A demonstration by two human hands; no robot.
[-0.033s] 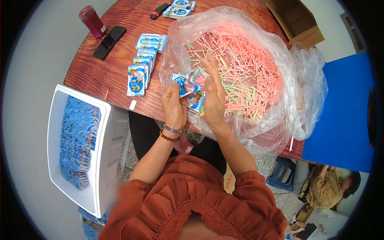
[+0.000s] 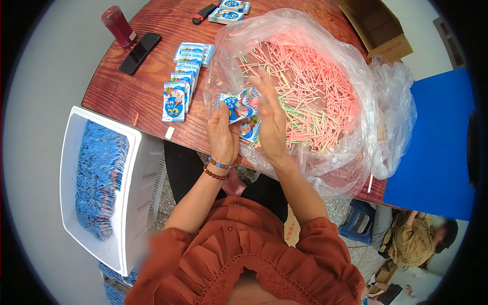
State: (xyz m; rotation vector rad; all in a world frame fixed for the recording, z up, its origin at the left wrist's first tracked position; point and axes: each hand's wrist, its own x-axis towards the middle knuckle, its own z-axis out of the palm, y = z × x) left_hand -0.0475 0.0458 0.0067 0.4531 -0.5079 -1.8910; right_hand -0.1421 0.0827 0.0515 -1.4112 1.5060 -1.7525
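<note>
Reddish wooden table (image 2: 152, 96) fills the upper view, carrying one big clear plastic bag (image 2: 325, 91) of pink and green sticks (image 2: 310, 86), too many to count. Nearest, left of the bag, one white bin (image 2: 137, 168) holds a heap of blue packets. At the bag's near edge, the left hand (image 2: 222, 134) is closed around a small blue-and-white sachet (image 2: 235, 107), and the right hand (image 2: 271, 119), fingers loosely spread, touches that sachet and others under it. Further left lies a row of about five sachets (image 2: 183, 81). Beyond them sit one black phone (image 2: 140, 53), one red bottle (image 2: 118, 25) and two more sachets (image 2: 230, 11).
</note>
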